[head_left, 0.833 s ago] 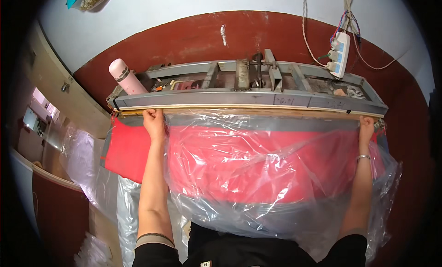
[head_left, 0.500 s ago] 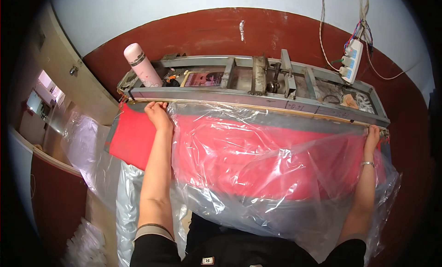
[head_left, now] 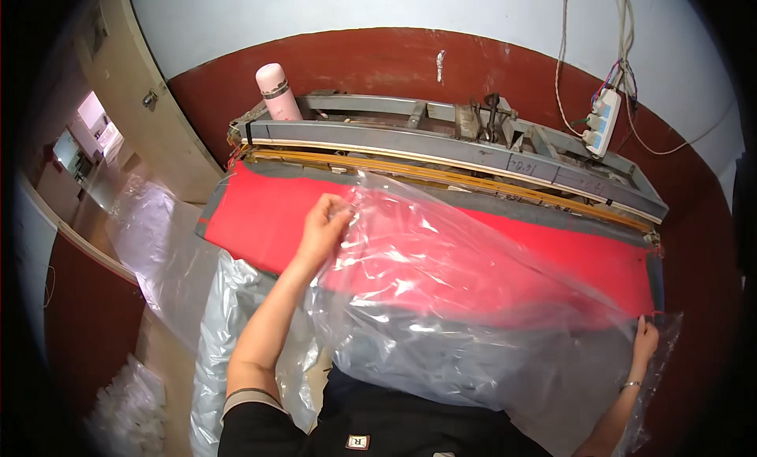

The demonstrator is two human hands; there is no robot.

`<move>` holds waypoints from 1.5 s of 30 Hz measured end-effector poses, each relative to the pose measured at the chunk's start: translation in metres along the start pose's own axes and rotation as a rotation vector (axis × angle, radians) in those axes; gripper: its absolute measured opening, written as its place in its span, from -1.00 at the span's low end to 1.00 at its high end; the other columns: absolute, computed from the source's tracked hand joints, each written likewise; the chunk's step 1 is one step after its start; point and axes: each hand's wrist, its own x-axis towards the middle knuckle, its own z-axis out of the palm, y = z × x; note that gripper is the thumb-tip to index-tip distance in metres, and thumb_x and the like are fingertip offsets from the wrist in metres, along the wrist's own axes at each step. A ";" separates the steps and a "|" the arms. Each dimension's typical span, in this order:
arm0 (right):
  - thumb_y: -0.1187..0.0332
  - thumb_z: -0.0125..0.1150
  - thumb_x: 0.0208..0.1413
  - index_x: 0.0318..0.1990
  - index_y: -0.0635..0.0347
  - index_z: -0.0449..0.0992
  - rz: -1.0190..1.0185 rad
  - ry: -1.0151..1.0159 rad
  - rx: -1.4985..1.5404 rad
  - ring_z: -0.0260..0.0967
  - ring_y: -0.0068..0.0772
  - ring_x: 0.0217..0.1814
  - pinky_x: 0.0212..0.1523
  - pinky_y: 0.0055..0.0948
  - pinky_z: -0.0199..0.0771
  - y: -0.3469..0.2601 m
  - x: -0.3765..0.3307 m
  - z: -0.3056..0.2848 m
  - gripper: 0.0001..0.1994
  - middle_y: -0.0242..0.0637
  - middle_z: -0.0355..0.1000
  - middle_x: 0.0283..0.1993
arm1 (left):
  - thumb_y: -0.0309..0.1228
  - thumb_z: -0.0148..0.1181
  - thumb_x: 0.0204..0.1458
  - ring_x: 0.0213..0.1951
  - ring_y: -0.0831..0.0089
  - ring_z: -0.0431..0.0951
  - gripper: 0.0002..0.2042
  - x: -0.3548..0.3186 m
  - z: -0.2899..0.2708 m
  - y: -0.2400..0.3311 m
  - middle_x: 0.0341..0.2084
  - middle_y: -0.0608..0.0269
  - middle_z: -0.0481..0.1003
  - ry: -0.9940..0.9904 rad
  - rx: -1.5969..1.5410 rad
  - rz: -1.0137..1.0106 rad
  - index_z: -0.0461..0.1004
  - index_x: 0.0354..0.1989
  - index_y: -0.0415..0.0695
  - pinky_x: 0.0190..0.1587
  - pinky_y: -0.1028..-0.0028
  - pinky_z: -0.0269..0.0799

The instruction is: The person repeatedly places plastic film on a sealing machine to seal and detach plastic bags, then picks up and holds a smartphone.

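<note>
— How is the clear plastic bag [head_left: 473, 299] gripped?

— Its upper left corner is pinched in the closed left hand [head_left: 325, 228]; its lower right edge is clamped by the right hand [head_left: 645, 340].

— Where is it placed?

— It is spread over the red work surface [head_left: 260, 212], in front of the grey sealing machine [head_left: 441, 149].

— What else is seen?

— A pink flask [head_left: 276, 90] is stood at the machine's left end; more plastic sheeting [head_left: 158, 244] is heaped left of the surface.

Clear, glossy plastic bag [head_left: 441, 299] over red table mat [head_left: 260, 220] — grey-edged; behind the mat, grey metal sealing machine [head_left: 441, 138], pink flask [head_left: 276, 90].
</note>
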 end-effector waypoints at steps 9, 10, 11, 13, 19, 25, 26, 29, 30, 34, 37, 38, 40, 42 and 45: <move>0.47 0.06 0.04 -0.39 0.31 0.38 -0.345 -0.163 0.513 0.23 -0.63 -0.39 -0.33 -0.62 0.27 -0.243 0.066 -0.001 -0.92 -0.36 0.30 -0.46 | -0.45 0.06 0.05 -0.31 0.74 0.34 -0.74 -0.054 0.044 0.072 -0.34 0.43 0.42 -0.236 -0.337 0.122 0.36 -0.08 -0.21 -0.27 0.70 0.26; 0.48 0.07 0.02 -0.37 0.30 0.39 -0.441 -0.257 0.589 0.24 -0.65 -0.36 -0.32 -0.63 0.27 -0.291 0.063 0.005 -0.93 -0.39 0.33 -0.41 | -0.45 0.05 0.05 -0.29 0.72 0.35 -0.73 -0.058 0.048 0.075 -0.31 0.41 0.42 -0.244 -0.346 0.130 0.36 -0.06 -0.22 -0.25 0.70 0.27; 0.48 0.09 -0.01 -0.33 0.28 0.40 -0.494 -0.428 0.716 0.28 -0.63 -0.31 -0.28 -0.64 0.29 -0.335 0.059 0.009 -0.91 -0.40 0.36 -0.34 | -0.47 0.04 0.05 -0.22 0.68 0.36 -0.71 -0.062 0.051 0.077 -0.23 0.36 0.41 -0.243 -0.290 0.186 0.33 -0.03 -0.23 -0.18 0.67 0.28; 0.44 0.16 -0.06 -0.23 0.27 0.41 -0.729 -0.564 0.813 0.31 -0.55 -0.17 -0.15 -0.57 0.32 -0.415 0.044 0.023 -0.79 -0.35 0.37 -0.22 | -0.49 0.04 0.05 -0.18 0.66 0.36 -0.70 -0.069 0.057 0.078 -0.20 0.35 0.41 -0.252 -0.319 0.204 0.32 -0.01 -0.23 -0.15 0.65 0.28; 0.33 0.22 -0.05 -0.20 0.32 0.43 -0.715 -1.206 0.933 0.30 -0.61 -0.25 -0.23 -0.62 0.30 -0.537 -0.008 0.074 -0.71 -0.34 0.42 -0.29 | -0.53 0.08 0.00 -0.18 0.56 0.41 -0.65 -0.086 0.059 0.069 -0.21 0.24 0.43 -0.230 -0.293 0.199 0.30 0.00 -0.26 -0.14 0.60 0.31; 0.42 0.06 0.05 -0.40 0.24 0.44 -0.466 -1.031 1.306 0.21 -0.74 -0.42 -0.39 -0.66 0.24 -0.490 -0.018 0.089 -0.91 -0.50 0.35 -0.46 | -0.40 0.10 -0.02 -0.21 0.24 0.44 -0.65 -0.083 0.041 0.062 -0.28 0.06 0.41 0.079 0.346 0.651 0.32 -0.05 -0.24 -0.13 0.43 0.31; 0.42 0.00 0.09 -0.39 0.22 0.43 -0.420 -0.846 1.283 0.21 -0.74 -0.44 -0.40 -0.68 0.24 -0.479 -0.011 0.091 -0.90 -0.50 0.34 -0.47 | -0.36 0.07 0.00 -0.23 0.23 0.43 -0.67 -0.083 0.039 0.061 -0.28 0.07 0.40 0.152 0.308 0.613 0.33 -0.05 -0.21 -0.14 0.40 0.32; 0.42 -0.05 0.14 -0.32 0.18 0.41 -0.142 -0.464 1.550 0.26 -0.70 -0.42 -0.37 -0.67 0.29 -0.424 0.039 0.086 -0.90 -0.46 0.35 -0.42 | -0.35 0.01 0.03 -0.28 0.29 0.45 -0.76 -0.098 0.026 0.052 -0.35 0.13 0.44 -0.423 0.271 0.245 0.37 -0.15 -0.19 -0.20 0.43 0.33; 0.41 -0.04 0.14 -0.29 0.17 0.41 -0.088 -0.318 1.581 0.24 -0.72 -0.40 -0.38 -0.68 0.28 -0.401 0.060 0.084 -0.90 -0.47 0.34 -0.40 | -0.35 -0.02 0.05 -0.31 0.33 0.46 -0.79 -0.106 0.020 0.046 -0.38 0.16 0.45 -0.723 0.300 -0.011 0.39 -0.20 -0.18 -0.23 0.45 0.33; 0.32 0.07 0.09 -0.22 0.22 0.42 0.017 0.002 1.266 0.25 -0.73 -0.37 -0.35 -0.71 0.27 -0.286 0.136 0.067 -0.82 -0.50 0.35 -0.36 | -0.35 0.03 -0.07 -0.41 0.17 0.47 -0.87 -0.139 -0.014 0.024 -0.53 0.11 0.45 -0.827 0.720 0.060 0.41 -0.36 -0.08 -0.33 0.30 0.35; 0.31 -0.01 0.12 -0.31 0.30 0.43 -0.094 0.190 0.739 0.20 -0.64 -0.43 -0.35 -0.61 0.24 -0.209 0.155 0.071 -0.79 -0.48 0.33 -0.44 | -0.34 0.04 -0.17 -0.38 0.21 0.50 -0.85 -0.129 -0.065 0.032 -0.50 0.14 0.49 -0.623 0.924 -0.062 0.46 -0.40 -0.02 -0.30 0.30 0.38; 0.31 -0.01 0.12 -0.31 0.30 0.43 -0.148 0.219 0.707 0.20 -0.64 -0.43 -0.35 -0.61 0.24 -0.188 0.154 0.075 -0.79 -0.48 0.33 -0.44 | -0.38 0.04 -0.20 -0.41 0.20 0.50 -0.84 -0.116 -0.085 0.043 -0.52 0.13 0.48 -0.439 1.005 -0.096 0.48 -0.41 -0.06 -0.33 0.32 0.39; 0.31 -0.06 0.13 -0.36 0.34 0.38 -0.138 0.101 0.508 0.20 -0.55 -0.41 -0.31 -0.54 0.25 -0.154 0.146 0.085 -0.78 -0.30 0.34 -0.47 | -0.49 0.01 -0.23 -0.46 0.21 0.47 -0.87 -0.089 -0.119 0.072 -0.59 0.12 0.44 -0.042 0.835 -0.001 0.45 -0.47 -0.18 -0.35 0.33 0.37; 0.32 -0.07 0.14 -0.38 0.34 0.37 -0.153 0.117 0.428 0.19 -0.53 -0.44 -0.33 -0.51 0.25 -0.130 0.135 0.099 -0.77 -0.27 0.32 -0.51 | -0.53 0.04 -0.22 -0.37 0.22 0.44 -0.87 -0.059 -0.134 0.099 -0.51 0.12 0.43 0.369 1.074 0.349 0.41 -0.43 -0.21 -0.27 0.33 0.33; 0.31 -0.09 0.14 -0.42 0.34 0.36 -0.122 0.168 0.361 0.15 -0.48 -0.50 -0.40 -0.47 0.22 -0.099 0.118 0.119 -0.75 -0.23 0.26 -0.58 | -0.57 0.08 -0.18 -0.34 0.27 0.41 -0.83 -0.041 -0.106 0.105 -0.40 0.13 0.39 1.115 1.191 0.813 0.37 -0.34 -0.24 -0.26 0.36 0.31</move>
